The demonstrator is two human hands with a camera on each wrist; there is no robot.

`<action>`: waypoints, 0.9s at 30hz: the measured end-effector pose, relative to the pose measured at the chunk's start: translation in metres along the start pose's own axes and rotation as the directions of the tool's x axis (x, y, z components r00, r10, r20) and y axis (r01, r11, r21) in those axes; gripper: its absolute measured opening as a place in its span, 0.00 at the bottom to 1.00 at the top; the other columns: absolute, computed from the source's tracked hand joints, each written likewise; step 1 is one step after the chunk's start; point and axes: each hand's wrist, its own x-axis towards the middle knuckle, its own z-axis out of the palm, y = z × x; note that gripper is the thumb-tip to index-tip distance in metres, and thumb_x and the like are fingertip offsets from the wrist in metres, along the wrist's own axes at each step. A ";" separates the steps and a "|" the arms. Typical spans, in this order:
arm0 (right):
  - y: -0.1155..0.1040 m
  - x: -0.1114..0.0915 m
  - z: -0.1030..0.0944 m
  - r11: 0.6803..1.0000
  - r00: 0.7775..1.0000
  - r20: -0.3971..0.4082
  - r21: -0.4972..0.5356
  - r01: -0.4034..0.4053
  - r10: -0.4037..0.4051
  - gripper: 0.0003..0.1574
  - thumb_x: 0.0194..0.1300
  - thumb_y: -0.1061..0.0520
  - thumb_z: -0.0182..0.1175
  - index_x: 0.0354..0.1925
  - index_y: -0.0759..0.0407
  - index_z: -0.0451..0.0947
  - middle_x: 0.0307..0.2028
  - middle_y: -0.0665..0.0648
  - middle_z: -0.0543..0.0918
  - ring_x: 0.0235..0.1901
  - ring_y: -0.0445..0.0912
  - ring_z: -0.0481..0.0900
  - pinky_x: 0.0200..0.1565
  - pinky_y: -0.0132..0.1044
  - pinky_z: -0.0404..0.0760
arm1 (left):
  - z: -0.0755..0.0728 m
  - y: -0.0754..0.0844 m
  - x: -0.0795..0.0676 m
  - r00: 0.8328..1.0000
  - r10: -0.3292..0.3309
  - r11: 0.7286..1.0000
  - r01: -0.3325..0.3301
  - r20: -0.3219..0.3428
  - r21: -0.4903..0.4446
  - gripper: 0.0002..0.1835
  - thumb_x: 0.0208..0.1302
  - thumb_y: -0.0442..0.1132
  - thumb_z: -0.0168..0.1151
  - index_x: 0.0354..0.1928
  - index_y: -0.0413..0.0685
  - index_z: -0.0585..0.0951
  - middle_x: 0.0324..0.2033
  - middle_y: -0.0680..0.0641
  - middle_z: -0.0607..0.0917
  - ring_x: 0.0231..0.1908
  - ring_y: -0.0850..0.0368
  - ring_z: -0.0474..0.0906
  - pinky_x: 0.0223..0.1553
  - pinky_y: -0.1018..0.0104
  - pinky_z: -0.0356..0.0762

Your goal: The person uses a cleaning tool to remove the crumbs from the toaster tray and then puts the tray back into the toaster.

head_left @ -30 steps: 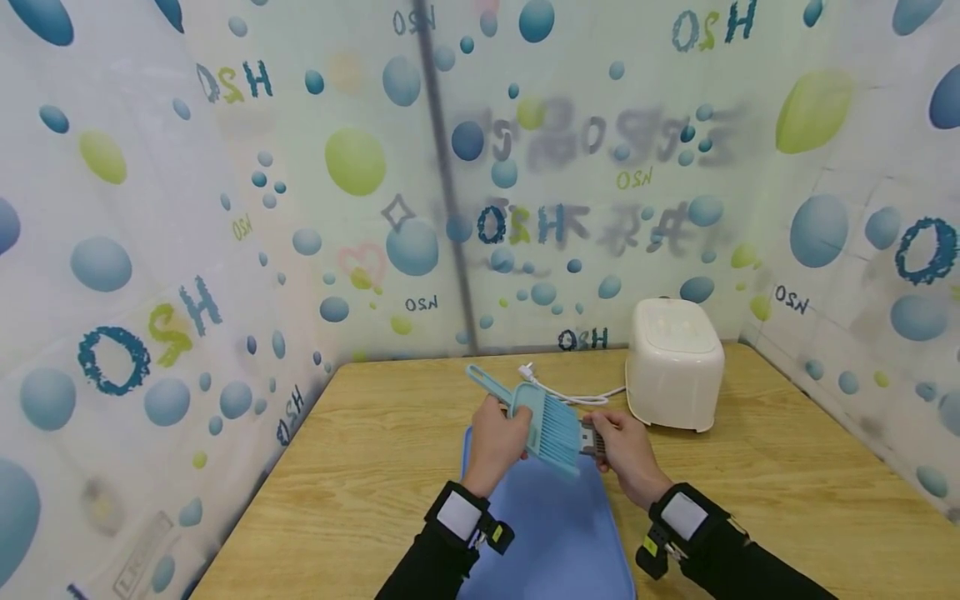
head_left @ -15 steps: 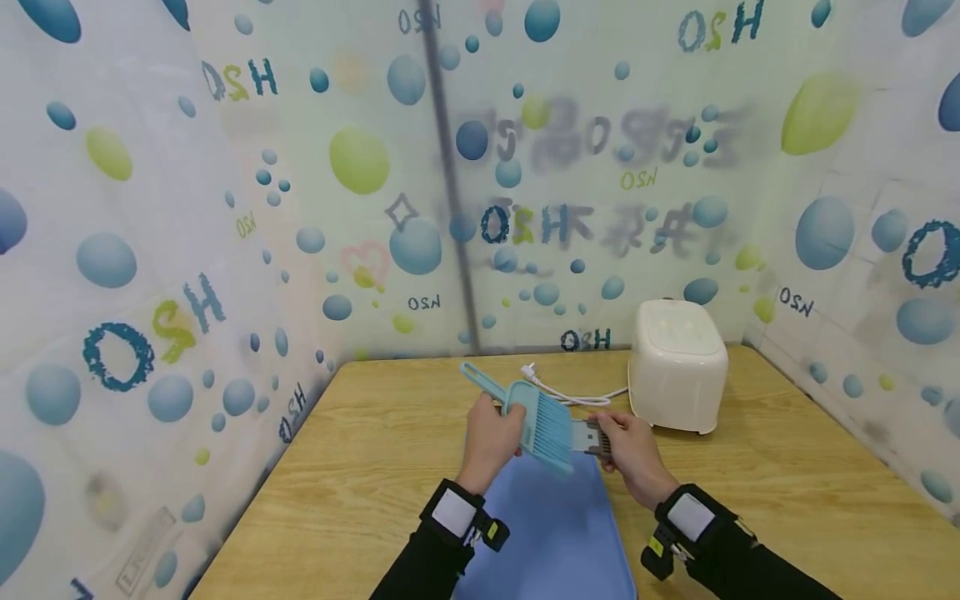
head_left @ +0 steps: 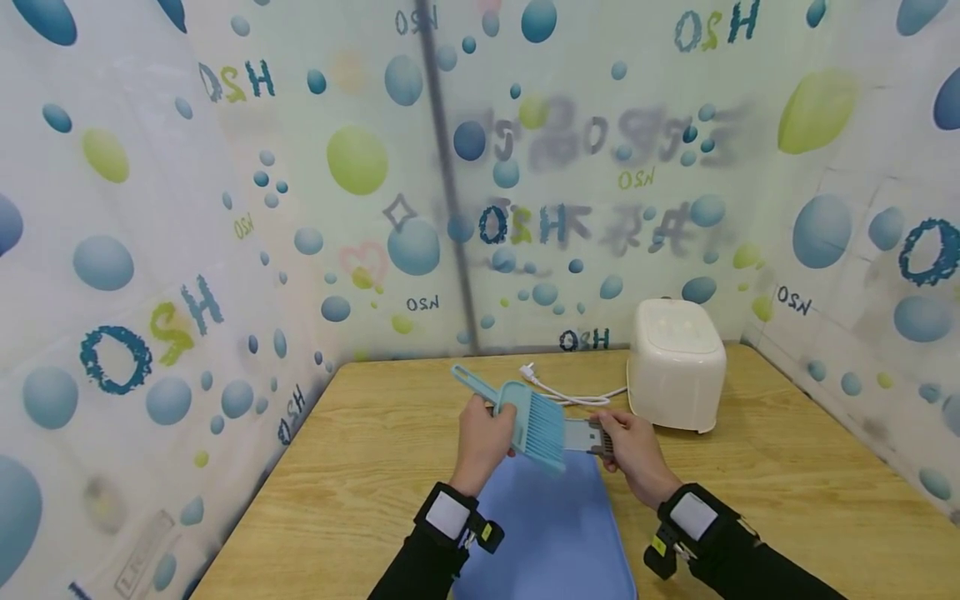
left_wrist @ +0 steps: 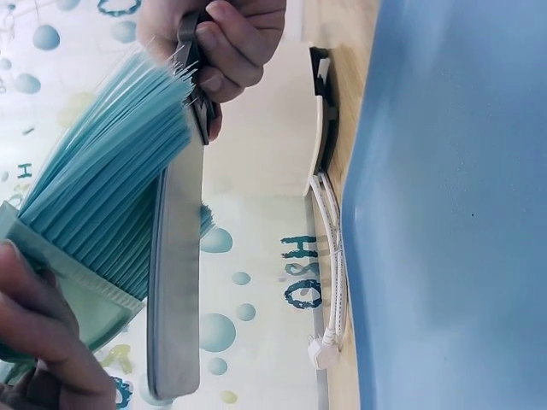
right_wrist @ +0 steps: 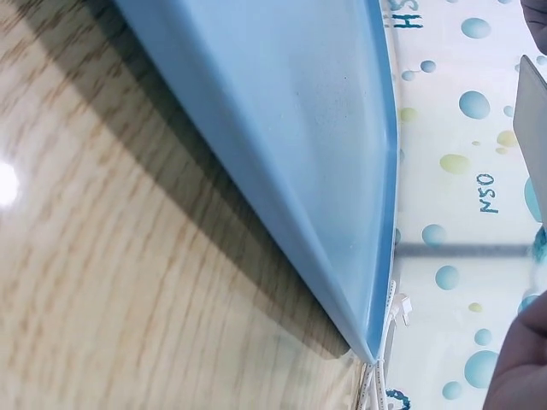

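My left hand (head_left: 483, 437) grips a small light-blue brush (head_left: 546, 429). Its handle points up and left, and its bristles slant down to the right. Between thumb and fingers, my right hand (head_left: 636, 454) holds the dark slotted end of a flat grey metal crumb tray (head_left: 581, 435). In the left wrist view the bristles (left_wrist: 111, 171) lie against or just beside the crumb tray (left_wrist: 175, 273); whether they touch along its length cannot be told. Both are held above a blue tray (head_left: 551, 533) on the table. Part of the crumb tray is hidden behind the bristles.
A white toaster (head_left: 678, 367) stands at the back right of the wooden table (head_left: 360, 467). Its white cord and plug (head_left: 528, 372) lie behind the hands. Patterned curtains (head_left: 360, 250) enclose the back and sides. Tiny dark specks show in the blue tray.
My left hand has moved left with the brush, so more of the crumb tray shows. My right hand has shifted slightly right, still holding the crumb tray.
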 end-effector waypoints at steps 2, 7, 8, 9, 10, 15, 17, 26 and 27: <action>0.000 0.000 -0.001 1.000 1.000 0.002 -0.002 0.003 -0.003 0.26 0.83 0.52 0.43 0.61 0.73 0.72 0.38 0.60 0.79 0.25 0.44 0.74 0.22 0.32 0.73 | 0.000 -0.001 0.000 1.000 0.005 1.000 -0.005 -0.007 0.003 0.08 0.66 0.33 0.55 0.44 0.38 0.76 0.21 0.46 0.83 0.11 0.57 0.76 0.13 0.59 0.77; 0.001 -0.001 -0.002 1.000 1.000 0.001 -0.002 0.007 -0.007 0.26 0.83 0.52 0.43 0.61 0.73 0.72 0.37 0.60 0.79 0.25 0.44 0.74 0.22 0.31 0.73 | -0.002 -0.004 0.002 1.000 0.019 1.000 -0.018 -0.021 0.010 0.07 0.66 0.34 0.55 0.43 0.39 0.77 0.22 0.46 0.83 0.12 0.58 0.77 0.13 0.63 0.76; 0.001 -0.002 -0.002 1.000 1.000 0.000 -0.002 0.006 -0.006 0.26 0.83 0.52 0.43 0.61 0.73 0.72 0.37 0.60 0.78 0.25 0.44 0.75 0.22 0.31 0.73 | -0.002 -0.004 0.002 1.000 0.021 1.000 -0.020 -0.024 0.010 0.07 0.65 0.34 0.55 0.43 0.39 0.77 0.21 0.46 0.83 0.12 0.57 0.77 0.13 0.63 0.76; 0.001 -0.002 -0.003 1.000 1.000 0.000 -0.002 0.006 -0.006 0.26 0.83 0.52 0.43 0.61 0.73 0.72 0.37 0.60 0.78 0.26 0.45 0.75 0.22 0.31 0.72 | -0.003 -0.005 0.002 0.999 0.021 1.000 -0.021 -0.025 0.009 0.07 0.65 0.34 0.55 0.43 0.39 0.77 0.21 0.45 0.83 0.12 0.57 0.77 0.13 0.62 0.77; 0.001 -0.002 -0.003 1.000 1.000 -0.002 -0.002 0.005 -0.005 0.26 0.83 0.52 0.43 0.61 0.73 0.72 0.37 0.60 0.79 0.25 0.45 0.75 0.22 0.31 0.72 | -0.004 -0.005 0.002 0.999 0.021 1.000 -0.021 -0.027 0.007 0.07 0.65 0.34 0.55 0.43 0.39 0.77 0.21 0.45 0.83 0.12 0.57 0.77 0.13 0.61 0.77; 0.002 -0.001 -0.004 1.000 1.000 -0.001 0.003 0.007 -0.007 0.26 0.83 0.52 0.43 0.61 0.73 0.71 0.36 0.59 0.79 0.25 0.44 0.74 0.22 0.31 0.72 | -0.006 -0.007 0.003 0.999 0.018 1.000 -0.018 -0.039 0.011 0.09 0.66 0.34 0.55 0.45 0.38 0.76 0.21 0.45 0.84 0.12 0.56 0.78 0.14 0.56 0.79; 0.003 -0.001 -0.005 1.000 1.000 0.000 0.006 0.011 -0.011 0.26 0.83 0.52 0.43 0.61 0.73 0.71 0.36 0.59 0.79 0.25 0.45 0.74 0.21 0.31 0.72 | -0.007 -0.007 0.003 0.999 0.019 1.000 -0.019 -0.044 0.017 0.09 0.66 0.34 0.55 0.45 0.37 0.76 0.21 0.45 0.84 0.13 0.56 0.78 0.14 0.56 0.79; 0.005 0.000 -0.008 0.999 1.000 0.009 0.027 0.024 -0.024 0.24 0.83 0.53 0.44 0.59 0.73 0.72 0.35 0.59 0.78 0.24 0.44 0.74 0.21 0.31 0.72 | -0.013 -0.010 0.004 0.998 0.020 0.999 -0.017 -0.064 0.035 0.11 0.65 0.35 0.56 0.46 0.36 0.76 0.24 0.43 0.85 0.15 0.55 0.80 0.15 0.55 0.81; 0.005 0.000 -0.008 0.999 1.000 0.010 0.027 0.024 -0.024 0.24 0.83 0.53 0.44 0.59 0.73 0.72 0.35 0.59 0.78 0.24 0.44 0.74 0.21 0.31 0.72 | -0.013 -0.010 0.004 0.998 0.023 0.999 -0.020 -0.066 0.036 0.10 0.65 0.35 0.56 0.45 0.36 0.76 0.24 0.43 0.85 0.15 0.55 0.80 0.15 0.54 0.81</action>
